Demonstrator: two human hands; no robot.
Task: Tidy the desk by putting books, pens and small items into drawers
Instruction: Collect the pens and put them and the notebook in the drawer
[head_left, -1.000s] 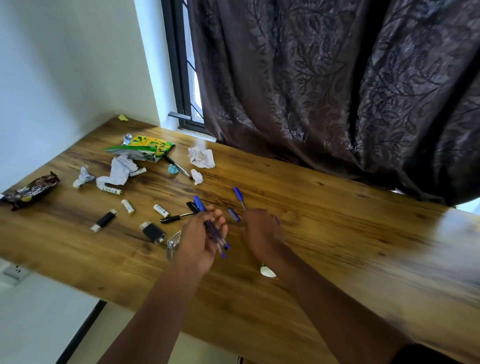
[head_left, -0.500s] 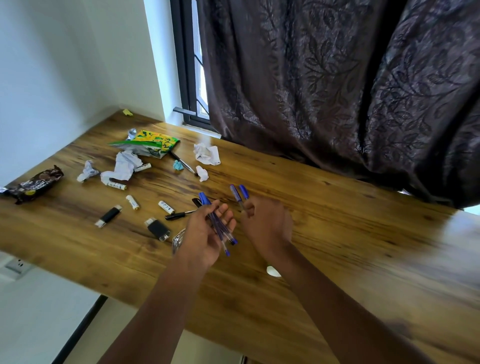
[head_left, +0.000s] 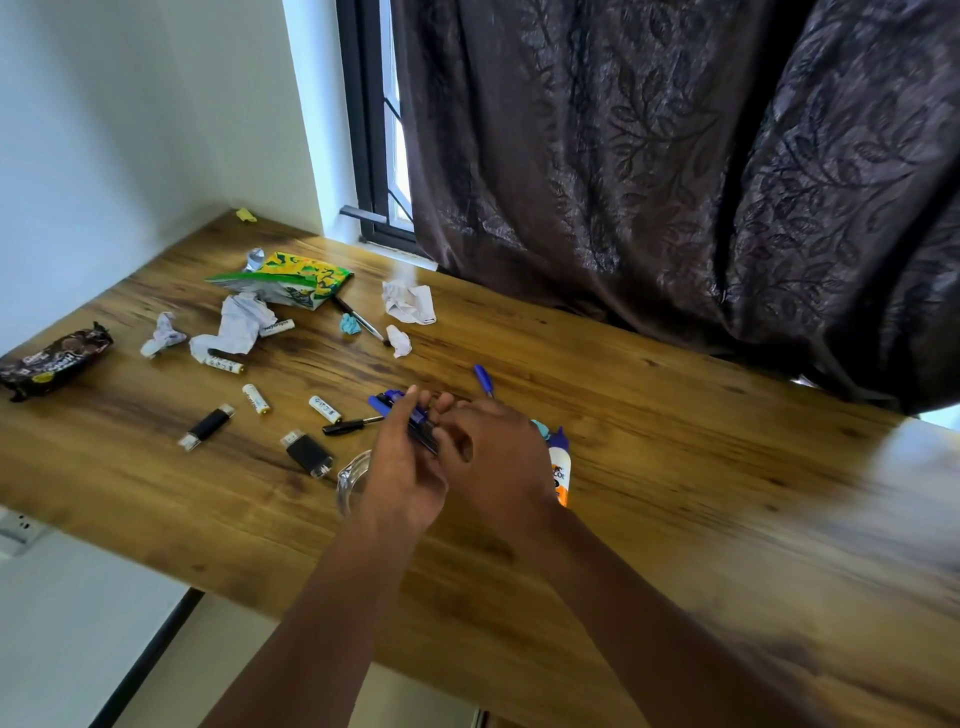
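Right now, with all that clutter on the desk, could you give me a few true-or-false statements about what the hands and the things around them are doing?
1. The left hand holds a bundle of blue pens. True.
2. The glue bottle stands upright by the window. False: it lies on the desk beside the right hand.
3. Two black USB sticks lie left of the hands. True.
4. The green snack packet is in the right hand. False: it lies near the window.
5. One blue pen lies on the desk beyond the hands. True.
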